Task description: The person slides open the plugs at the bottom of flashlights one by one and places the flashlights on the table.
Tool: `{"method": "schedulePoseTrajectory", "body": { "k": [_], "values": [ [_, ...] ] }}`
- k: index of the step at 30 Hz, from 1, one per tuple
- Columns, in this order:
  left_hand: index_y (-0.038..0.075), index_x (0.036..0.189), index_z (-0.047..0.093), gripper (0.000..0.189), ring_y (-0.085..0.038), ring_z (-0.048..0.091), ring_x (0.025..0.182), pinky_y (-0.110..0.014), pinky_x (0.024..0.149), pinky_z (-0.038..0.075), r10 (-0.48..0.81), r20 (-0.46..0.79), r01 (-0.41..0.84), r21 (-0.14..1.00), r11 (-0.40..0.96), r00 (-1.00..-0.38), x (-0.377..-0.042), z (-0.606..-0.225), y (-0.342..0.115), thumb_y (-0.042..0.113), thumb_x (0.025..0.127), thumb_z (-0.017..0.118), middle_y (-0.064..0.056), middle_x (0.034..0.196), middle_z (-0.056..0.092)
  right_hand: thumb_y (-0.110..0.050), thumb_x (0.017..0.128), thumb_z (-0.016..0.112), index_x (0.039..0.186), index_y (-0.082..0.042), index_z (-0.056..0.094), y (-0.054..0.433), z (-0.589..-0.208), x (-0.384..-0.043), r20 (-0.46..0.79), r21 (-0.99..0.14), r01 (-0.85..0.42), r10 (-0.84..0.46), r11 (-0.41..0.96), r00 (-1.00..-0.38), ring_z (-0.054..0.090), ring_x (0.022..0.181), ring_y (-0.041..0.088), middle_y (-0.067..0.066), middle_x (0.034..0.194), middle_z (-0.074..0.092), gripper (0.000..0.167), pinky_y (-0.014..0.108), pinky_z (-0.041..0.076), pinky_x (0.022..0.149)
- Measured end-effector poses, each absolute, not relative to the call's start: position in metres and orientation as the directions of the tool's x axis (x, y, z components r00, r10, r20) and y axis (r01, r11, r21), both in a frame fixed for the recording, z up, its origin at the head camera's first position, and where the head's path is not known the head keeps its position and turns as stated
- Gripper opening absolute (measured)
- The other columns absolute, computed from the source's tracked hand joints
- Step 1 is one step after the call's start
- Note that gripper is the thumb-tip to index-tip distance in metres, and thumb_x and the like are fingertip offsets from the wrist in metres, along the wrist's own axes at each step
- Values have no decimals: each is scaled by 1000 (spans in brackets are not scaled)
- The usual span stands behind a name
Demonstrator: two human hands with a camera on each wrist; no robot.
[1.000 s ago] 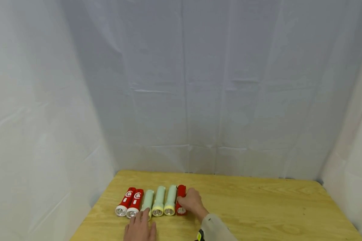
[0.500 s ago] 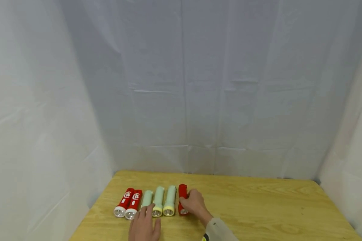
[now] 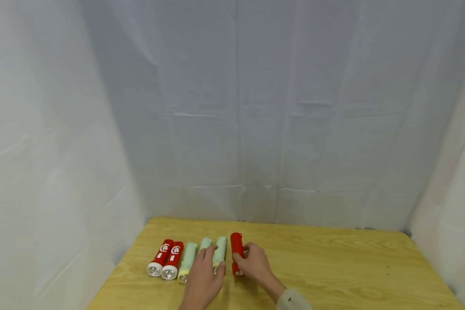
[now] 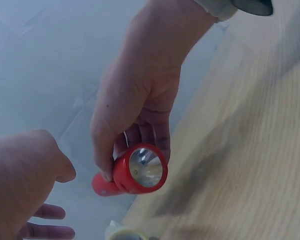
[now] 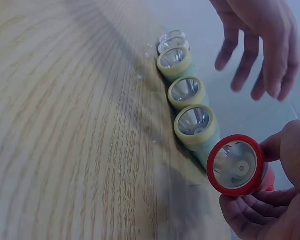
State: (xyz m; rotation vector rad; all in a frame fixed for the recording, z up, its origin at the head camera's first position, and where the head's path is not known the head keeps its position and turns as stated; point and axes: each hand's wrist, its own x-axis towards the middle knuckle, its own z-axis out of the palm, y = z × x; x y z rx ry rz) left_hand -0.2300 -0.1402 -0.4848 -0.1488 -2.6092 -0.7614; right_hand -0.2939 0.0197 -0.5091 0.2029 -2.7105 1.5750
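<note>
My right hand (image 3: 254, 263) grips a plain red flashlight (image 3: 237, 244) around its body, thumb on one side and fingers on the other. In the right wrist view, the red rim and clear lens of this flashlight (image 5: 235, 167) face the camera, raised over the wood. My left hand (image 3: 203, 277) is over the pale green flashlights, fingers extended and holding nothing; it partly covers the middle green flashlight (image 3: 206, 243) and the right green flashlight (image 3: 220, 249). The left green flashlight (image 3: 188, 257) shows beside the hand. In the left wrist view, the left hand (image 4: 20, 185) is near the held flashlight.
Two red flashlights with white heads, the outer one (image 3: 162, 255) and the inner one (image 3: 173, 257), lie side by side at the row's left end. The wooden table (image 3: 333, 267) extends to the right. White sheeting (image 3: 271, 129) hangs behind and at both sides.
My right hand has drawn the plain red flashlight away from the green row, slightly rightward, and raised it. My left hand has moved right and forward, from the left green flashlight toward the other green ones.
</note>
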Motion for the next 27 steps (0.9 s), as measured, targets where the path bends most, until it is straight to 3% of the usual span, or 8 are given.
{"method": "schedulePoseTrajectory", "body": {
  "k": [8, 15, 27],
  "values": [
    [7, 131, 56, 39, -27, 66, 97, -40, 76, 55, 34, 329, 245, 625, 741, -944, -248, -475, -128, 19, 95, 66, -16, 116, 65, -23, 91, 72, 112, 6, 64, 27, -501, -282, 97, -865, -155, -143, 478, -985, 64, 65, 14, 9, 83, 68, 37, 27, 55, 52],
    [8, 139, 50, 44, -22, 65, 94, -36, 71, 55, 47, 211, 197, 780, 594, -976, -259, -469, -126, 26, 101, 61, -17, 119, 64, -29, 91, 73, 114, 3, 65, 31, -489, -272, 154, -850, -211, -155, 482, -976, 62, 67, 12, 6, 86, 69, 40, 24, 52, 52],
    [4, 144, 46, 47, -25, 68, 94, -35, 71, 57, 78, 222, 231, 838, 494, -972, -266, -462, -110, 25, 103, 58, -22, 120, 62, -29, 93, 72, 115, 0, 66, 45, -478, -262, 256, -829, -291, -138, 478, -957, 59, 67, 7, 4, 87, 69, 37, 22, 51, 55]
  ]
}}
